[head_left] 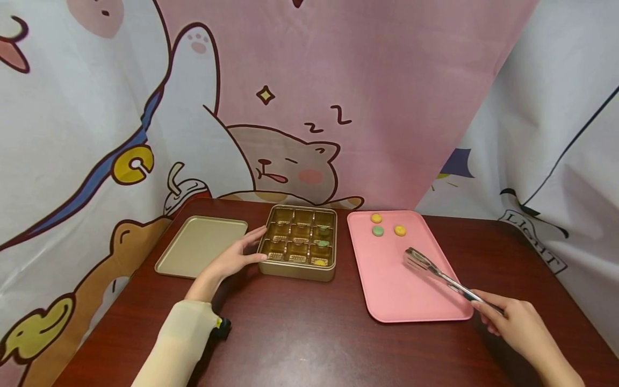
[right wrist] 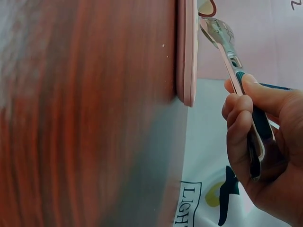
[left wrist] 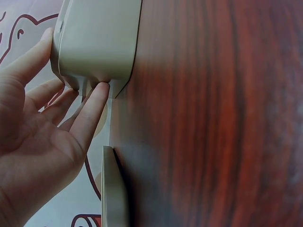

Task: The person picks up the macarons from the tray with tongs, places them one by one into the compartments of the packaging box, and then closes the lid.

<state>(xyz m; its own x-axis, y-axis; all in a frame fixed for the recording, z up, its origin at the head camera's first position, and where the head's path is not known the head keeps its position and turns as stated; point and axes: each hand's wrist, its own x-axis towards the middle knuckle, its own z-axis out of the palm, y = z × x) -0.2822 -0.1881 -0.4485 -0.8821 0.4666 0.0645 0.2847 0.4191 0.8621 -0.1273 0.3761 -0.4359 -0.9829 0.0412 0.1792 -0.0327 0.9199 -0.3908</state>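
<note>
A gold square tin (head_left: 299,273) with a divided insert stands on the table. Green pieces (head_left: 322,243) lie in its right column, and a yellow piece (head_left: 320,263) in the front right compartment. My left hand (head_left: 237,257) rests against the tin's left side, fingers extended, thumb by the front left corner; in the left wrist view the fingertips (left wrist: 102,87) touch its wall. My right hand (head_left: 515,325) grips metal tongs (head_left: 447,278) by the handles. The tongs' head hangs over the pink tray (head_left: 401,285) with nothing visible in it, near two yellow discs (head_left: 400,230) and one green disc (head_left: 378,230).
A flat gold lid (head_left: 203,244) lies on the table left of the tin. The dark red-brown wooden table (head_left: 300,328) runs back to a cartoon-printed curtain (head_left: 387,107), which also hangs along both sides.
</note>
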